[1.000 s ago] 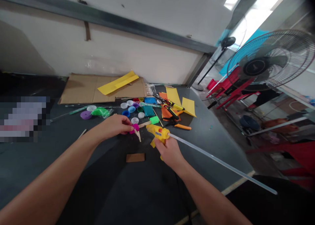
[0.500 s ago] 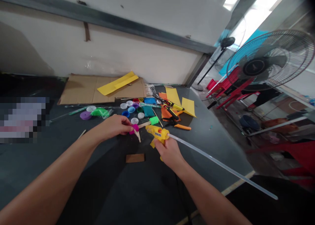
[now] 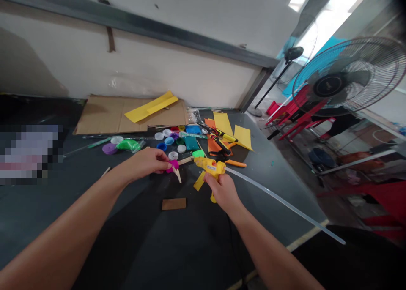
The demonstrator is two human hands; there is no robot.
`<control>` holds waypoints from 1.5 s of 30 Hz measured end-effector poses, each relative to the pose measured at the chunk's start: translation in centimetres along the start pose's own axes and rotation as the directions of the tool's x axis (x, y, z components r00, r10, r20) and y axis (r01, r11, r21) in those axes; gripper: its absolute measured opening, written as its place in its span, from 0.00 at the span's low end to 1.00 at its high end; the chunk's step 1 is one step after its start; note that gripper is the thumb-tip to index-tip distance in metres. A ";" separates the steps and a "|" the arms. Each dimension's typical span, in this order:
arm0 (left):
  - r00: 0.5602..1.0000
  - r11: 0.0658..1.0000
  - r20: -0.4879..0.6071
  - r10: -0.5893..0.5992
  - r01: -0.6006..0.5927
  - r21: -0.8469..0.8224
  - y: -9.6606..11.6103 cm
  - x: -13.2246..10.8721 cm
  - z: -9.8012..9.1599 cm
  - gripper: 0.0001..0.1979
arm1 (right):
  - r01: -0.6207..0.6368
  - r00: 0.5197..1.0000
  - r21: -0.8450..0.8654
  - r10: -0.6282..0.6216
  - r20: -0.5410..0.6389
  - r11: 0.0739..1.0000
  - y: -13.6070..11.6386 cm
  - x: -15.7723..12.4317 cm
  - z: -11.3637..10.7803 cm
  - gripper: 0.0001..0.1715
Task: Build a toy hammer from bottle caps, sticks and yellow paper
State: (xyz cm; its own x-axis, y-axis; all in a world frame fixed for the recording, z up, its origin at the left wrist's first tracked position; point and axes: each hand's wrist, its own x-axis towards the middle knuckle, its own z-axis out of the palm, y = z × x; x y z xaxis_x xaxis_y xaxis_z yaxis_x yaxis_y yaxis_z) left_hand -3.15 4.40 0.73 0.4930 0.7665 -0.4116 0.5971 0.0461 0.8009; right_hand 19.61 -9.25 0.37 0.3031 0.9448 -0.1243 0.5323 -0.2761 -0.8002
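Observation:
My left hand [image 3: 154,162] pinches a small magenta piece [image 3: 173,166], seemingly joined to pale wooden sticks. One wooden stick [image 3: 178,175] points down from it; another [image 3: 186,160] reaches right toward a bright green piece [image 3: 198,154], and I cannot tell whether those touch. In my right hand [image 3: 223,191] is a yellow hot glue gun [image 3: 207,165], its nozzle close to the green piece. A long clear glue stick [image 3: 285,201] juts from its back. Below the gun lies a yellow strip [image 3: 199,181], and a small brown cardboard piece [image 3: 174,203] rests nearer me.
Behind the hands are several bottle caps [image 3: 161,146], pliers [image 3: 223,144], orange-handled cutters [image 3: 235,163], yellow paper [image 3: 243,137] and a cardboard sheet [image 3: 104,114] by the wall. A cord [image 3: 231,235] hangs below the gun. A fan [image 3: 330,85] stands right, beyond the table.
My right hand has drawn the glue gun slightly right, away from the magenta piece, and the gun's angle has changed a little. My left hand is nearly still.

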 end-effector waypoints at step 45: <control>0.999 0.985 0.025 -0.032 0.035 -0.170 -0.1 0.4 -0.3 0.17 | -0.183 0.978 0.920 0.159 0.135 0.348 0.1 2.6 -16.0 0.13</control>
State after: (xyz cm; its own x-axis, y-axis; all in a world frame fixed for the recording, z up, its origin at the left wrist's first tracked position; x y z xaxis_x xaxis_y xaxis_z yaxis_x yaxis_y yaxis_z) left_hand -3.20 4.92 0.61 0.4898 0.7481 -0.4476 0.4977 0.1816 0.8481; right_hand 33.09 -9.68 9.37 0.2747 0.9040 -0.3275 -0.5973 -0.1065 -0.7949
